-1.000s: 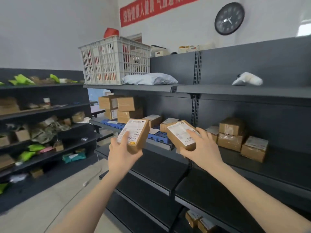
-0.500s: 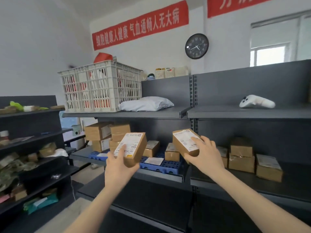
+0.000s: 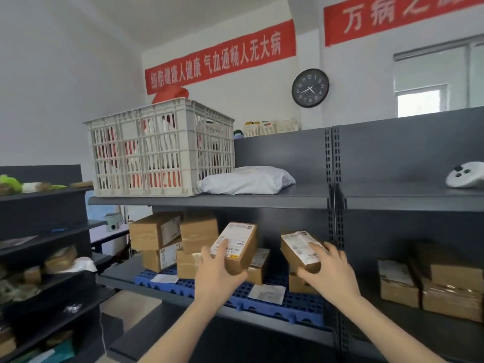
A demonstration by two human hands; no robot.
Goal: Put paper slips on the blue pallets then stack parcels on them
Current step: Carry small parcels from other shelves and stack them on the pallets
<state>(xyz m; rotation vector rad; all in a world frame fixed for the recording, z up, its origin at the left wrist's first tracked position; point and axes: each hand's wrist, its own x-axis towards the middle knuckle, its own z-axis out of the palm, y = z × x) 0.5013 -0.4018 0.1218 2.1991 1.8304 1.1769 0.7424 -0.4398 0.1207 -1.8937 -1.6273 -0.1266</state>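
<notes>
Your left hand (image 3: pixel 217 273) grips a labelled parcel (image 3: pixel 237 246), tilted, above the blue pallet (image 3: pixel 301 305) on the middle shelf (image 3: pixel 125 277). Your right hand (image 3: pixel 328 273) clasps a second parcel (image 3: pixel 301 248) just beside it. A paper slip (image 3: pixel 266 293) lies on the pallet below; another slip (image 3: pixel 164 279) sits by the stacked boxes (image 3: pixel 167 239) at left.

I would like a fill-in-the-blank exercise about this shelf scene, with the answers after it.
1. Each hand, the left hand and the right hand, holds one cardboard ____.
2. The pallet on the shelf is ____ in colour.
3. The white crate stands on the ____ shelf.
4. On the wall hangs a round black ____.

Answers: parcel; blue; top; clock
</notes>
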